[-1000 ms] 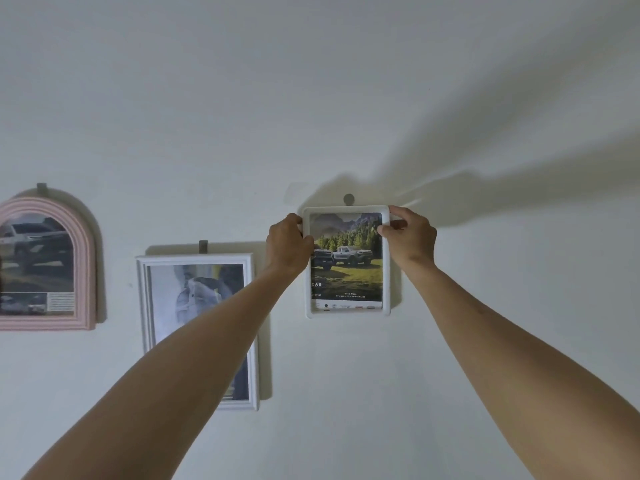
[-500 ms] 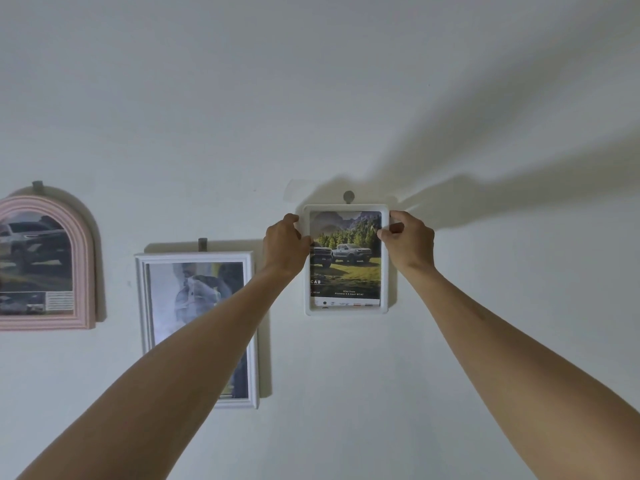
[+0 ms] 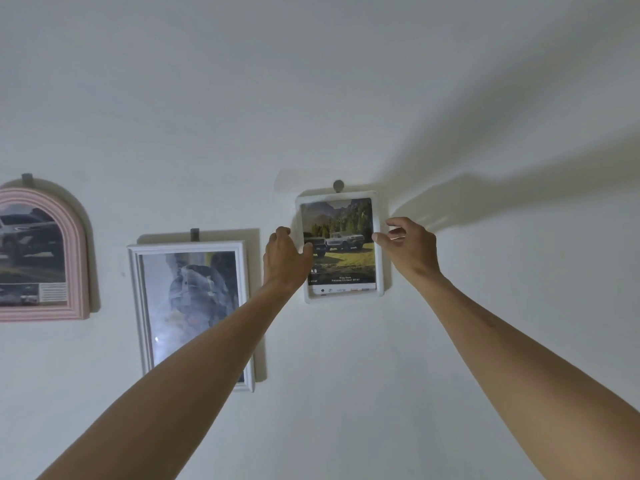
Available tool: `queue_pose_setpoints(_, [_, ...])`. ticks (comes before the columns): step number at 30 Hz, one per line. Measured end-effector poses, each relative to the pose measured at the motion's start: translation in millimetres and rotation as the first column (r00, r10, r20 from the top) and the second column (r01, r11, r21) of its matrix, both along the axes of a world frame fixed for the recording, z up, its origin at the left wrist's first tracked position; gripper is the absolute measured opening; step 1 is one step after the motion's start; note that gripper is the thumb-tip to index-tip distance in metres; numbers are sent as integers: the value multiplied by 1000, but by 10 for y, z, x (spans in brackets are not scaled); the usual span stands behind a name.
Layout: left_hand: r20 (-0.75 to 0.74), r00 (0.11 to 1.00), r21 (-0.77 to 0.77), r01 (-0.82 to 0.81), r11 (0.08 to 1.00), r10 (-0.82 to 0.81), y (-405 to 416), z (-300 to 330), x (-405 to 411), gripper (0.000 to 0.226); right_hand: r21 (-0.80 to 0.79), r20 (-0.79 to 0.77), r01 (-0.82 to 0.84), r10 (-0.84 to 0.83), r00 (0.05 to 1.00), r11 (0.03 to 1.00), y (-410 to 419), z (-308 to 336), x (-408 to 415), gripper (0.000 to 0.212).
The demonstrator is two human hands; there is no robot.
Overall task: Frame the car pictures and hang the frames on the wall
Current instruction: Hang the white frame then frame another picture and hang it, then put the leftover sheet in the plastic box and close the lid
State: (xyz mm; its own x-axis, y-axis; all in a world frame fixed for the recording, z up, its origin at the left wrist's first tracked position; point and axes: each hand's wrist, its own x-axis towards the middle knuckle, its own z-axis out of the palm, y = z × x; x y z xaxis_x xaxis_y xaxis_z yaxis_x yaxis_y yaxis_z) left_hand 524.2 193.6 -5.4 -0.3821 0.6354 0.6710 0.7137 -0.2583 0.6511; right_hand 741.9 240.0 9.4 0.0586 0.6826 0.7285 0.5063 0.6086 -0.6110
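At the far left an arched pink frame hangs on the white wall from a grey hook. It holds a picture of a dark car, with a small pale text panel in the lower right corner of the print; the frame's left side is cut off by the edge of view.

Right of it, and lower, a tall white frame hangs from a second grey hook. What it holds is blurred behind glare: grey and dark shapes, subject unclear. The left forearm crosses its lower right corner.

The left hand is raised at the left edge of the small frame, back toward the camera, fingers loosely curled. Its thumb lies against the frame's left border at the front; whether the fingers reach behind the edge cannot be told.

The small frame is white with rounded corners and hangs upright beneath a round grey peg, its top edge just below it. Inside is a car picture: two pickup trucks on grass, trees and mountains behind, a dark strip of text at the bottom.

The right hand is at the frame's right edge, fingers spread and lax, gripping nothing; the thumb tip meets the right border and the other fingers stand off the wall.
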Motion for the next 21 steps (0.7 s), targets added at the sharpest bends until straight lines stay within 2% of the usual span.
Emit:
queue_pose_setpoints(4, [95,995,11,-22,1000,21,-119,-492,224,57,-36,-14,36,-37,999,999,-44,-294,169,47])
queue_pose_setpoints(8, [117,992,-10,-55,998,56,-215,-1188,404,49,-131,6,56,-56,998,990,-145,-880,408,43])
queue_pose_setpoints(13, [141,988,-219,-35,975,67,-401,-2221,605,43,-371,57,80,-63,996,925,-306,-1968,751,39])
queue_pose_setpoints(17, [114,990,-473,-18,881,81,-580,-3047,742,44,-587,133,88,-11,991,805,-451,-2876,1068,42])
queue_pose_setpoints(19, [109,991,-600,0,800,81,-713,-3444,796,44,-697,144,87,21,989,712,-533,-3325,1200,45])
queue_pose_setpoints(21, [106,990,-718,9,696,97,-871,-3823,841,43,-767,229,143,59,972,625,-620,-3761,1327,48])
